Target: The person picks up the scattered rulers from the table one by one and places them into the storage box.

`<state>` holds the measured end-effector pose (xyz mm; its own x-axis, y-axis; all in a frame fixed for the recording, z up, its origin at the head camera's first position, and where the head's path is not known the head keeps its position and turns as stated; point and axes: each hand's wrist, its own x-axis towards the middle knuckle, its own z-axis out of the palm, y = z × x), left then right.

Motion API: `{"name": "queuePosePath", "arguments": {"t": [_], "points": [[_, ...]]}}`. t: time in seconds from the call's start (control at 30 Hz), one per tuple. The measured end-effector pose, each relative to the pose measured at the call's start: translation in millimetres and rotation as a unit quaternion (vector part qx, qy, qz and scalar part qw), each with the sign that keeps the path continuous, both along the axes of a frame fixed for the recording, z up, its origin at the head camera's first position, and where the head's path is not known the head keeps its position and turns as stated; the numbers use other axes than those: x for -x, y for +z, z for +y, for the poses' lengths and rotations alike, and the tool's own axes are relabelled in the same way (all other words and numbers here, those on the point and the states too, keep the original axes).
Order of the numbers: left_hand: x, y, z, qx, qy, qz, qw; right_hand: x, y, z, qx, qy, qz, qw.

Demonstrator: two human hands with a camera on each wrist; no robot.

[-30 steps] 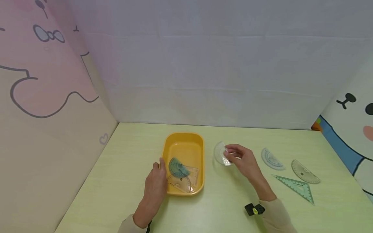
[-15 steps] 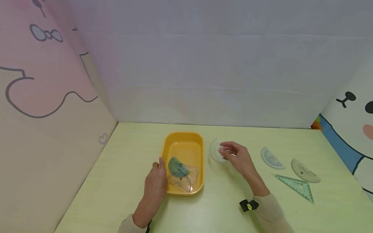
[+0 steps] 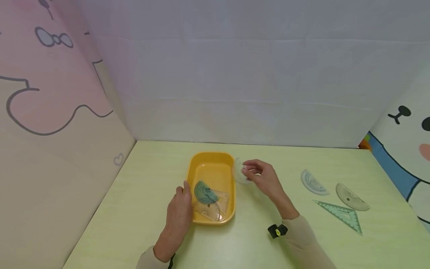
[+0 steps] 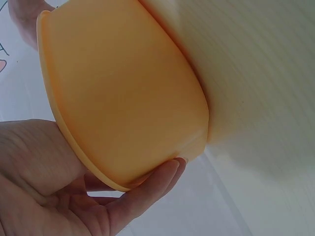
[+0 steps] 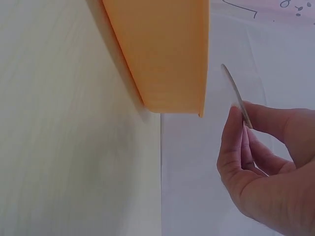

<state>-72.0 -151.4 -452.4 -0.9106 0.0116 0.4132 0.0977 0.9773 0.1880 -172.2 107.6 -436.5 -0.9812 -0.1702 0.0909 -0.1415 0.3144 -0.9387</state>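
My left hand [image 3: 179,209] grips the left wall of a yellow plastic tray [image 3: 215,155]; in the left wrist view its thumb and fingers curl over the tray's rim [image 4: 64,123]. Between thumb and fingertips, my right hand [image 3: 265,179] pinches a clear protractor [image 3: 238,172], just off the tray's right rim. Edge-on in the right wrist view, that protractor [image 5: 236,93] is held above the table. Inside the tray's near half lie a green protractor [image 3: 205,193], a clear protractor [image 3: 209,212] and a clear set square [image 3: 224,200], which overlap.
On the table's right side lie a clear protractor with blue markings [image 3: 314,183], another clear protractor [image 3: 352,197] and a green set square [image 3: 342,215]. A white sheet [image 3: 248,89] rises behind the table [image 3: 151,175]. Patterned panels flank both sides.
The right hand has moved left with the clear protractor, from over the table to the tray's right rim. The left hand and the tray have stayed in place.
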Motion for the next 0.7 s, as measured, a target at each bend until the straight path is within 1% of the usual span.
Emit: {"name": "queuePosePath", "arguments": {"t": [0.1, 0.37, 0.7], "points": [[-0.1, 0.0, -0.2, 0.002, -0.001, 0.002, 1.0, 1.9, -0.6, -4.5, 0.007, 0.006, 0.003, 1.0], [0.0, -0.9, -0.7, 0.001, -0.003, 0.008, 1.0, 4.8, -0.7, -16.6, 0.002, 0.01, -0.01, 1.0], [0.5, -0.6, -0.7, -0.001, -0.003, 0.007, 1.0, 7.7, 1.7, -28.8, -0.005, 0.033, 0.006, 0.999]]}}
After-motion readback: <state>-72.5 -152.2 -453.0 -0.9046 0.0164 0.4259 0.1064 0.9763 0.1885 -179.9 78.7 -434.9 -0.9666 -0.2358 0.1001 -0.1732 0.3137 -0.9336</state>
